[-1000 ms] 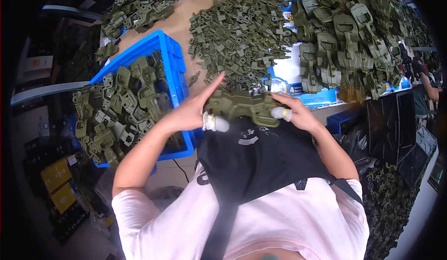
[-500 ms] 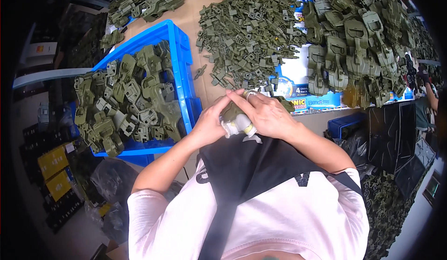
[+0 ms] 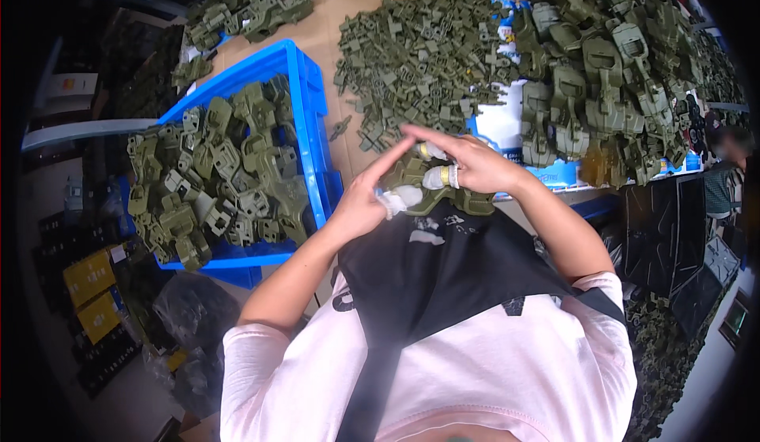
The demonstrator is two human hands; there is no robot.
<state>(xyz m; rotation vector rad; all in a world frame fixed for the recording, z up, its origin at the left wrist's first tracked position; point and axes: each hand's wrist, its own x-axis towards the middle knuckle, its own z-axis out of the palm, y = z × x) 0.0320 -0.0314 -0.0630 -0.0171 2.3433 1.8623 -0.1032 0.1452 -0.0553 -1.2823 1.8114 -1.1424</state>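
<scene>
In front of my apron, both hands hold an olive-green plastic toy vehicle body. White wrappings cover both thumbs and at least one right finger. My left hand grips the body's left side with its thumb on top and its index finger stretched forward. On the other side, my right hand has its wrapped thumb pressed on the body, and its index finger reaches over to meet the left fingertip. Just beyond the hands lies a heap of small olive-green plastic parts. My palms hide much of the held piece.
A blue crate full of similar olive-green bodies stands at my left. Larger stacked bodies cover the table's right side, with another pile at the far left. Black crates and another person are at right.
My right hand has shifted slightly right and turned, uncovering its wrapped thumb and more of the toy vehicle body. Both index fingers now stretch out further. The other person has come further into view.
</scene>
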